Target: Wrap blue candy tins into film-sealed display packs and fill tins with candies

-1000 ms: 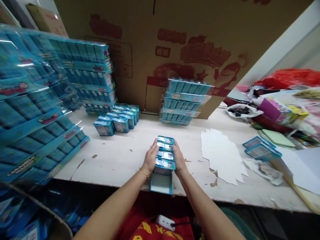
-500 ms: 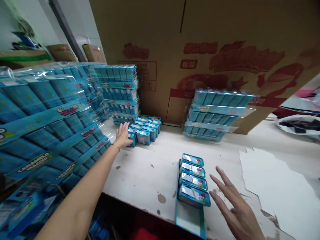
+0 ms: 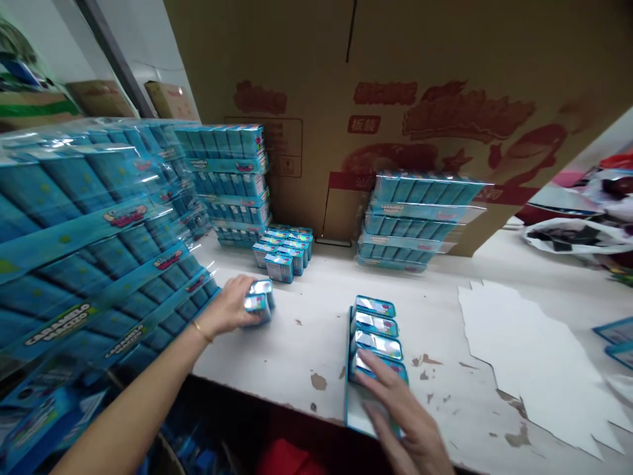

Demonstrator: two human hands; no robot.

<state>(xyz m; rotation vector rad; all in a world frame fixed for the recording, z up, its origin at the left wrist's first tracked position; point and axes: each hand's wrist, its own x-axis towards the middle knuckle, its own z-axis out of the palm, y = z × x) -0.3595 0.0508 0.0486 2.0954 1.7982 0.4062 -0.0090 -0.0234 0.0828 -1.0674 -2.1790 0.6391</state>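
My left hand [image 3: 230, 309] is closed around two small blue boxes [image 3: 260, 302] just above or on the white table; I cannot tell which. Behind them stands a cluster of similar blue boxes [image 3: 279, 267]. A shallow blue display tray [image 3: 359, 404] with a white inside lies at the front, with a row of blue boxes [image 3: 376, 344] standing in its far part and its near end bare. Over that near end is my right hand [image 3: 405, 415], fingers apart, the fingertips at the nearest box in the row. It grips nothing that I can see.
Wrapped stacks of filled blue trays stand at the left [image 3: 123, 251], at the back left [image 3: 227, 185] and at the back right [image 3: 415, 224]. A large brown carton [image 3: 306, 66] rises behind. White card sheets [image 3: 524, 356] lie at the right, near plastic bags [image 3: 578, 236].
My left hand has drawn two boxes out of the cluster and brought them nearer. My right hand has moved left, from beside the tray to over its near end.
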